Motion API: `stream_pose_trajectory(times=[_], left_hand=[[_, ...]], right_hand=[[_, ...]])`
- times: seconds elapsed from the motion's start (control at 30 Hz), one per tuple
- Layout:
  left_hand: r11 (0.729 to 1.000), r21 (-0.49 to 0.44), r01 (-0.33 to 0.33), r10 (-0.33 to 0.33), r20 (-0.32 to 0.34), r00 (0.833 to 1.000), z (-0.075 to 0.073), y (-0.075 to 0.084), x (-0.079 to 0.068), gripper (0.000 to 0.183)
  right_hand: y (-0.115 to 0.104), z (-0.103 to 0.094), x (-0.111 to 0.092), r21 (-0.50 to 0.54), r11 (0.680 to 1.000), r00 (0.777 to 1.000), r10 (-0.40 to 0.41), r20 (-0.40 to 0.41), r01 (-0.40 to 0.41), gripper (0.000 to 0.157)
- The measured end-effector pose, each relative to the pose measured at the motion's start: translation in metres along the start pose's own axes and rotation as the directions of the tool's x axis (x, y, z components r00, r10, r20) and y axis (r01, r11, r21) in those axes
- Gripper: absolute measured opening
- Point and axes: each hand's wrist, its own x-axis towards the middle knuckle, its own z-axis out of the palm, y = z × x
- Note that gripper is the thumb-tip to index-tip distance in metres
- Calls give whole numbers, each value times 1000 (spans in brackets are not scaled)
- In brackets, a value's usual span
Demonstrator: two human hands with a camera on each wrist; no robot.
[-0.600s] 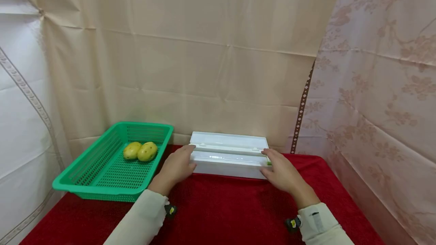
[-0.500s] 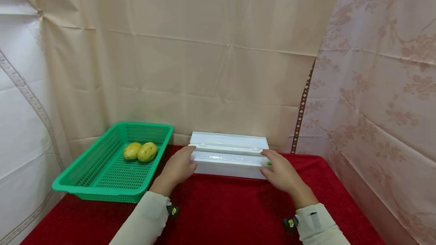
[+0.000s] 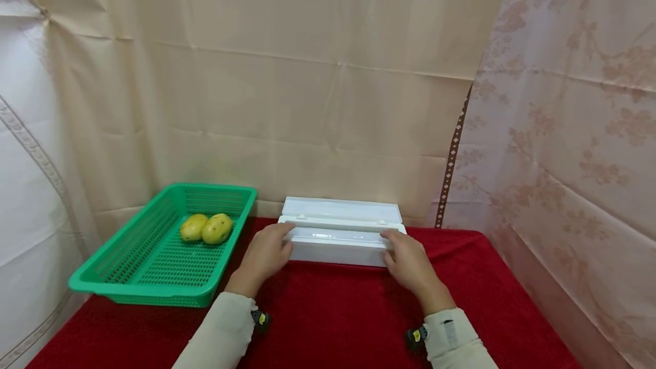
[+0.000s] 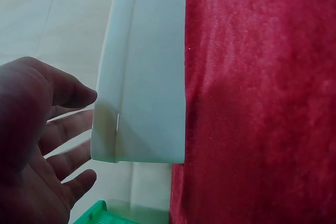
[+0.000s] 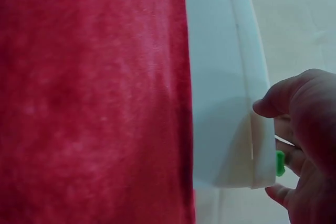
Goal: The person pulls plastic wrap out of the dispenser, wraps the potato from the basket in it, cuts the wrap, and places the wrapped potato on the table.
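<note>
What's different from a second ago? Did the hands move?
The right hand moved a little left, inward along the white box. The left hand barely moved. Nothing was lifted. The box stayed open, and the two yellow things stayed in the green basket.

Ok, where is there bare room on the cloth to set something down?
Bare red cloth lies in front of the white box, between the left sleeve and right sleeve; also right of that sleeve, towards the patterned curtain. Crowded: the box's ends, with the left hand and the right hand there, and the narrow gap between left hand and green basket.
</note>
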Motion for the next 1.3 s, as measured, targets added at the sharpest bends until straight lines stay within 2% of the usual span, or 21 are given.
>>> stream_pose_trajectory(times=[0.17,0.37,0.5,0.97,1.07,1.17,1.23,1.3], left_hand=[[999,50,-3,2,5,1000,2,1,0,39],[993,119,-15,16,-6,1000,5,0,-2,32],[991,132,-30,33,-26,999,6,-1,-2,26],[982,184,-37,60,-119,991,10,1,-1,11],[982,186,-13,40,-142,989,11,4,1,9],[981,191,37,-9,-142,990,11,6,4,10],[978,187,88,-66,-119,991,9,7,9,12],[974,174,145,-135,-69,988,5,9,17,12]], right_hand=[[0,2,-1,-43,999,1000,-4,-12,3,39],[2,6,-3,-70,997,997,-41,-71,36,30],[3,7,-3,-83,995,994,-54,-99,46,29],[3,7,-2,2,997,976,-75,-203,77,24],[4,5,-1,32,998,980,-42,-195,49,23],[2,0,1,78,997,989,23,-146,-12,21],[2,-3,4,109,993,993,60,-103,-49,17],[2,-6,10,128,989,995,80,-65,-72,15]])
